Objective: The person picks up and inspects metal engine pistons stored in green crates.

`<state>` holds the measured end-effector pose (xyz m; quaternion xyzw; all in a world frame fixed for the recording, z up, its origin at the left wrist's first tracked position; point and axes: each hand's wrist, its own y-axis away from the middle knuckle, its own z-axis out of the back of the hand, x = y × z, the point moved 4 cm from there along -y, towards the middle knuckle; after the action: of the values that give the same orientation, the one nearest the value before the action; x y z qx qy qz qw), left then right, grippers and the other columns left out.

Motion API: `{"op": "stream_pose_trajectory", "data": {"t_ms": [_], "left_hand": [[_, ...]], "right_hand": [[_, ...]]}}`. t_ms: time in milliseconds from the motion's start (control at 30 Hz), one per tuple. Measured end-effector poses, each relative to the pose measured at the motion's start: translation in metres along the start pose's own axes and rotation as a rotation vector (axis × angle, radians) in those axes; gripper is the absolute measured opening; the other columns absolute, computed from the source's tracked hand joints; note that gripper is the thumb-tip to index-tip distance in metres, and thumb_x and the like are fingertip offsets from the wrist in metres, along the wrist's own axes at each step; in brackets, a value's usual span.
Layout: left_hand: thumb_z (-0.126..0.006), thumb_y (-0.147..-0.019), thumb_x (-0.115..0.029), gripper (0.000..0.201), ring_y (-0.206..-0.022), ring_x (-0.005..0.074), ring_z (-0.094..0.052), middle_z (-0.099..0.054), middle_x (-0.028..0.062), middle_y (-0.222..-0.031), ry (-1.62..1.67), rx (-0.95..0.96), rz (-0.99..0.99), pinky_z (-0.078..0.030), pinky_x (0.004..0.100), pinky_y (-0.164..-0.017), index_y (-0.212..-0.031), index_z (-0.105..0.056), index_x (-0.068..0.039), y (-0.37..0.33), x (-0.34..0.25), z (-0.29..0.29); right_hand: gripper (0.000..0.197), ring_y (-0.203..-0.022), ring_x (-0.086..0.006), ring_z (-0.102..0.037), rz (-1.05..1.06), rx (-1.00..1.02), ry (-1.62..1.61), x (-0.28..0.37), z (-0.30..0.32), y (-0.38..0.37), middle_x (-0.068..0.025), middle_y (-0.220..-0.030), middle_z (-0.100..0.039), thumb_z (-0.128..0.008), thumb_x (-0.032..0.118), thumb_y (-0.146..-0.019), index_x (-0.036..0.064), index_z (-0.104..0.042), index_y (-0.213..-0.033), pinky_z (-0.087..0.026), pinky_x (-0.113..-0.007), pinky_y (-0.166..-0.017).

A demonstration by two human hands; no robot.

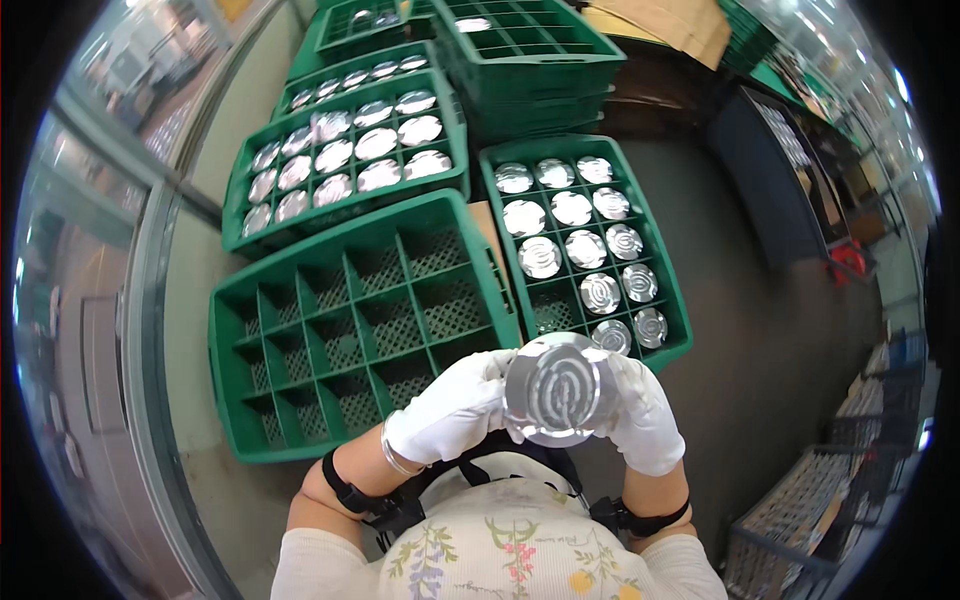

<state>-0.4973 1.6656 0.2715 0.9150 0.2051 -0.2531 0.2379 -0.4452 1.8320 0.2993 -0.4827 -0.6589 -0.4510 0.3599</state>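
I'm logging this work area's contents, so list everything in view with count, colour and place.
Held part: 1, silver, between both hands
Right crate: 1, green, ahead
Its round parts: 13 visible, silver
Near-left crate: 1, green, left
Far-left crate: 1, green, beyond it
Its discs: 15, silver
Other crates: several, green, top
Tan sheet: 1, top
Framed partition: 1, grey, left
Floor: dark, right
Blurred background: uncountable
Left hand: 1, white-gloved, bottom centre
Right hand: 1, white-gloved, likewise

This is looking like a factory workshop — green crates (540, 78) are standing stacked at twelve o'clock, metal parts (571, 208) are filling a divided crate (678, 338) at two.
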Motion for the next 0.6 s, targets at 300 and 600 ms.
{"op": "stream_pose_trajectory", "data": {"t_ms": [300,600], "left_hand": [[-0.061,-0.094,-0.015,0.034,-0.077,0.0123,-0.064,-0.066,0.0069,-0.098,0.079,-0.214,-0.145,-0.053,0.0248,-0.065,-0.122,-0.053,0.003,0.001,0.002,-0.005],[-0.058,-0.096,-0.021,0.027,-0.074,0.0086,-0.063,-0.067,0.0047,-0.093,-0.136,-0.337,-0.032,-0.052,0.0216,-0.065,-0.113,-0.059,0.000,-0.074,0.061,-0.017]], "right_hand": [[0.054,-0.073,-0.0114,-0.056,-0.059,0.123,0.045,0.012,0.018,-0.039,-0.0092,-0.103,-0.063,-0.061,0.035,-0.095,-0.0073,-0.053,-0.127,-0.045,-0.020,-0.064],[0.090,-0.104,-0.0358,-0.061,0.253,0.376,1.007,0.035,0.080,-0.042,-0.0221,-0.116,-0.056,-0.087,0.037,-0.061,-0.0016,-0.046,-0.132,-0.050,-0.040,-0.091]]}}
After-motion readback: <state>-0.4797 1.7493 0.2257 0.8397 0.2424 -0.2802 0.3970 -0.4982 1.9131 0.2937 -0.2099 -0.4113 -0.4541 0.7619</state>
